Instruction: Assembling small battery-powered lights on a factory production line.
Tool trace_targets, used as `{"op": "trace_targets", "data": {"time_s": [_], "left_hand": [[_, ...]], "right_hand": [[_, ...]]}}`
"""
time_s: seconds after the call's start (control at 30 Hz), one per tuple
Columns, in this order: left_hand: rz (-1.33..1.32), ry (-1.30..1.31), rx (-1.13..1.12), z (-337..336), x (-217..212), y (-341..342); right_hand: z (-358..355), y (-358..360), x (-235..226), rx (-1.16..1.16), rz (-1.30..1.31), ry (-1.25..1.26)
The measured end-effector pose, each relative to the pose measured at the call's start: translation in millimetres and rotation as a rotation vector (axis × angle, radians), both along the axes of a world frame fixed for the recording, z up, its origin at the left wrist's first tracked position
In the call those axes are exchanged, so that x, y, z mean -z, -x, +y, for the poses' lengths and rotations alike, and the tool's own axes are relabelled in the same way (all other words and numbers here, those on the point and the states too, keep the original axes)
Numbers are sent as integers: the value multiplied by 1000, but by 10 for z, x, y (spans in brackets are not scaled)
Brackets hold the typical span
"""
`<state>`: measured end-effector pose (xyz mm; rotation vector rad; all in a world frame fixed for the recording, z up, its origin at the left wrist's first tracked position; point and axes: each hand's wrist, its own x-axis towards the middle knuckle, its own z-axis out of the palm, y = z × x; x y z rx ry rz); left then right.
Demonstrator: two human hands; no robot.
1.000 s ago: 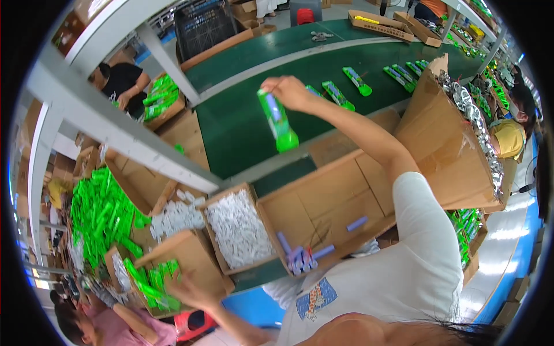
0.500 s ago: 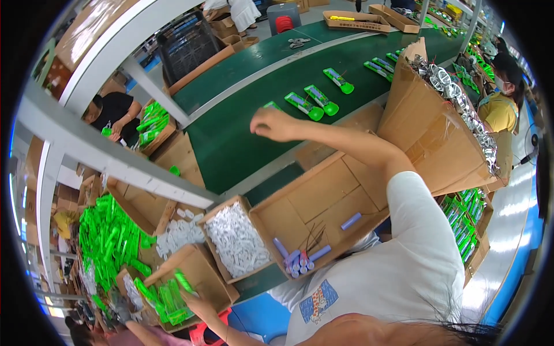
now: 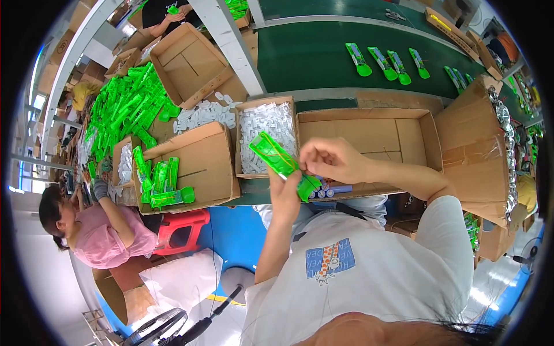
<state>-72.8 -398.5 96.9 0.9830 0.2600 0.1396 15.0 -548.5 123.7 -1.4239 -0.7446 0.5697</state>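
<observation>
My left hand is closed around a long green plastic housing, which has a rounded end and thin red and yellow wires along it. The housing is tilted above a carton of small white plastic parts. Beside its wire side, my right hand has thumb and fingers pinched together; whatever lies between them is too small to make out. Under my hands, purple cylindrical battery cells lie at the near edge of a shallow carton, partly hidden by my right forearm.
Left of me, another carton holds several green housings, with a green heap behind it. Wired housings lie on the green conveyor belt. A tall carton with silver round parts stands right. A co-worker in pink sits left.
My left hand has come from the left carton to in front of me with a green housing. My right hand has drawn back from the belt to that housing. The view has turned left.
</observation>
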Motion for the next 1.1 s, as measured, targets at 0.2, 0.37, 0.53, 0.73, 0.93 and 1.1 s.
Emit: {"op": "trace_targets", "data": {"time_s": [0.2, 0.37, 0.53, 0.73, 0.93, 1.1], "left_hand": [[-119, -227, 132, -23, 97, 115], [-121, -121, 94, 61, 383, 63], [-109, -104, 139, 27, 252, 63], [3, 36, 200, -4, 11, 77], [-73, -36, 259, 26, 32, 98], [5, 0, 141, 93, 151, 93]], "right_hand": [[128, 68, -189, -11, -49, 215], [173, 116, -136, 172, -499, 210], [166, 81, -33, 12, 460, 77], [120, 306, 90, 141, 150, 19], [187, 247, -84, 175, 597, -30], [117, 389, 165, 260, -478, 163]]}}
